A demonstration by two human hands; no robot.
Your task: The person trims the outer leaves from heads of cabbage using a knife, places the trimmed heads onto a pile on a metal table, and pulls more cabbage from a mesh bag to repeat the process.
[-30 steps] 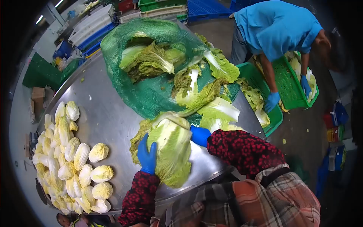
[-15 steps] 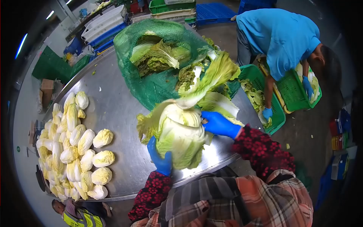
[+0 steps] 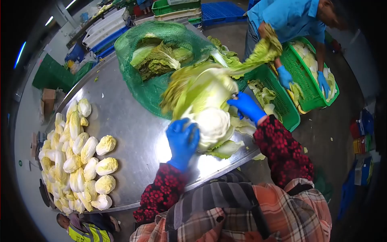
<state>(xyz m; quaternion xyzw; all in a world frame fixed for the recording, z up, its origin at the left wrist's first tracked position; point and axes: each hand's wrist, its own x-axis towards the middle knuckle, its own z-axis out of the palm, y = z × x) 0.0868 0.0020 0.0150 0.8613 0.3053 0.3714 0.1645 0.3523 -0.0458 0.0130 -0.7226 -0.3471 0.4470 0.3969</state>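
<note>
A large Chinese cabbage (image 3: 213, 125) is tilted over the steel table, its pale cut base toward me and its loose outer leaves splayed away. My left hand (image 3: 182, 141), in a blue glove, grips the cabbage's left side with curled fingers. On the other side my gloved right hand (image 3: 248, 107) is closed near the leaf bases. A small dark thing shows at its fingertips, too little visible to name. Loose leaves (image 3: 227, 149) lie under and beside the cabbage. Behind it sits a green mesh bag (image 3: 149, 94) with leaves inside.
Many trimmed cabbages (image 3: 80, 149) are grouped on the left of the steel table (image 3: 133, 161). At right stand a green crate (image 3: 292, 121) with leaves and another green crate (image 3: 312, 103), where a co-worker in blue (image 3: 282, 18) bends over. Another person (image 3: 86, 232) is at lower left.
The cabbage has turned, bringing its cut base into view, and its leaves have swung up and outward. Both my hands have moved slightly right and up. The co-worker's hands have shifted at the crates.
</note>
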